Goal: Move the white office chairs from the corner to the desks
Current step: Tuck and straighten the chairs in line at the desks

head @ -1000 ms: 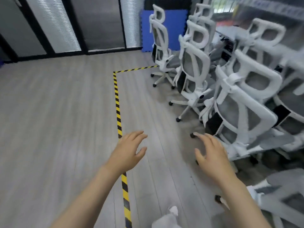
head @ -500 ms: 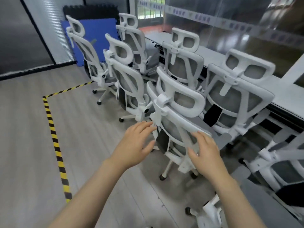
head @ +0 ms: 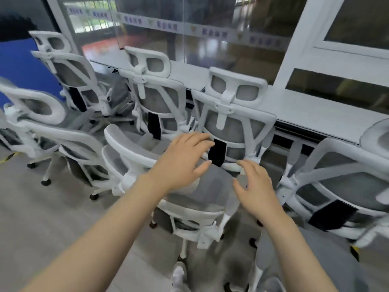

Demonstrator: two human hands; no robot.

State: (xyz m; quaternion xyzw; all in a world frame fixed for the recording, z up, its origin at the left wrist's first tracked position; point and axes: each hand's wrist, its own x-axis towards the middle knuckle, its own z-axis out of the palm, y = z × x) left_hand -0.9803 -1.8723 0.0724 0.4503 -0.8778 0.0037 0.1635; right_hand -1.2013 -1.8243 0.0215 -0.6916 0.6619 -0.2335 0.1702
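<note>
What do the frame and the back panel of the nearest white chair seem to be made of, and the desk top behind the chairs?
Nearest chair: its frame looks like moulded white plastic, smooth and matt, with rounded one-piece shapes. Its back panel seems grey mesh fabric, dull and slightly see-through. Desk top: probably white laminate board, flat with a faint sheen; blur leaves this open.

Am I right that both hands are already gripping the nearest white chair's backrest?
Not quite. The head view shows both the left hand and right hand open, fingers spread, over the nearest white chair's backrest, not gripping it.
</note>
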